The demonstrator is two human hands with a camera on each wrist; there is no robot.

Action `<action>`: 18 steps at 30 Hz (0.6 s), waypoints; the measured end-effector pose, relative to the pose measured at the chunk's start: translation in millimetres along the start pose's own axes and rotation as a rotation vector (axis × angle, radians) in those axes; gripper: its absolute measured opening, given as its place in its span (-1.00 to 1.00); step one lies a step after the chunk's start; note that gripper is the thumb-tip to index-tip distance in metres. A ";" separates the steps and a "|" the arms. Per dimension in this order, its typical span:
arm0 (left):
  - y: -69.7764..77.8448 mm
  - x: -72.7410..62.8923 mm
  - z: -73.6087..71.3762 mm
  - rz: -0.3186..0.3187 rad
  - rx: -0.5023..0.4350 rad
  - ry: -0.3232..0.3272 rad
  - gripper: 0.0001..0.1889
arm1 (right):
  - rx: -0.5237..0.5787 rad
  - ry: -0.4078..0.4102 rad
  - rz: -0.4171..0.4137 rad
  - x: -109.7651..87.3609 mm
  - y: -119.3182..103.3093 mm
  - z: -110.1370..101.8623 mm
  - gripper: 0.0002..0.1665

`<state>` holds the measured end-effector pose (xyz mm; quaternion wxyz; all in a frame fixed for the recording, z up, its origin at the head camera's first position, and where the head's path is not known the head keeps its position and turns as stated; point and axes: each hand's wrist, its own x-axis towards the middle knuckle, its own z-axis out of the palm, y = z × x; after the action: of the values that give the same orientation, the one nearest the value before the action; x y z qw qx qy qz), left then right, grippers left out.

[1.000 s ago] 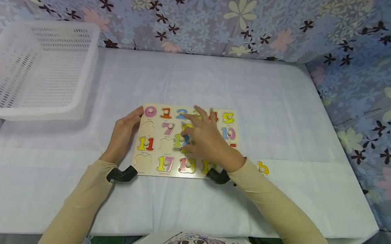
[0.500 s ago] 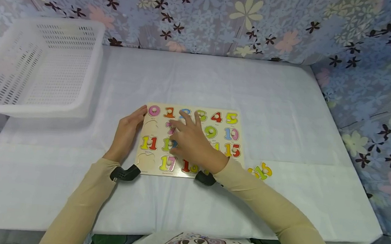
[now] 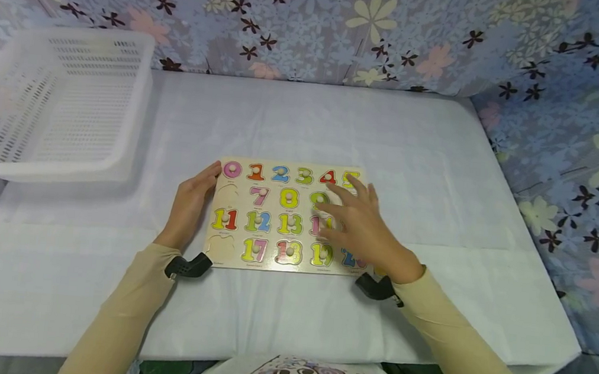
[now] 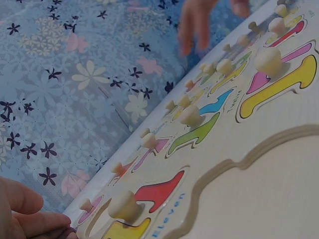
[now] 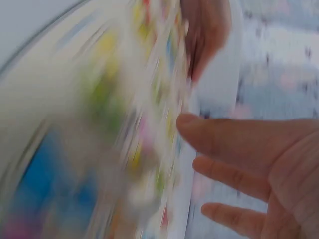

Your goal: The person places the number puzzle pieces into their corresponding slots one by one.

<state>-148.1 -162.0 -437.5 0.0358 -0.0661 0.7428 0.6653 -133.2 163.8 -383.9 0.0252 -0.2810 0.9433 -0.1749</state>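
A wooden number puzzle board [image 3: 266, 265] lies on the table, its colourful number pieces carrying small round knobs. The 12 piece [image 3: 258, 221] sits in its recess. Two bare recesses show in the left column, one below the 0 and one below the 11. My left hand [image 3: 186, 207] rests against the board's left edge with fingers extended, seen also at the lower corner of the left wrist view. Over the board's right side, my right hand [image 3: 370, 232] is spread with nothing between its fingers, partly covering the 14 and 20. The right wrist view is blurred.
A white plastic basket [image 3: 131, 119] stands at the table's back left. The table wears a white cloth [image 3: 305, 122], with flowered fabric [image 3: 313, 28] behind and at the right. A bit of a loose yellow piece [image 3: 379, 272] shows by the right wrist.
The right hand brought the 12 piece left to its recess, let go of it, and moved back right. The loose pieces right of the board are now mostly hidden. The left hand stayed put.
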 end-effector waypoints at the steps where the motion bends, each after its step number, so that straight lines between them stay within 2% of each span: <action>1: -0.2 0.1 0.2 -0.005 0.009 0.002 -0.53 | 0.002 0.013 0.025 -10.1 10.2 -4.2 -0.41; 6: 1.7 -1.2 0.9 -0.015 0.026 0.005 -0.52 | -0.015 0.082 0.120 -61.3 53.7 -25.8 -0.38; 10: 2.8 -1.9 0.8 -0.012 0.019 0.005 -0.52 | -0.020 0.088 0.141 -94.7 73.3 -37.0 -0.37; 14: 3.1 -2.4 1.5 -0.009 0.009 0.005 -0.52 | -0.017 0.052 0.125 -113.4 84.6 -36.3 -0.34; 18: 3.0 -2.6 4.8 -0.004 -0.020 0.002 -0.52 | -0.001 0.023 0.080 -120.7 91.4 -28.7 -0.30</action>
<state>-146.1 -156.8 -434.7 0.0360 -0.0686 0.7359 0.6726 -83.6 309.3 -394.5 0.0212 -0.2411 0.9541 -0.1764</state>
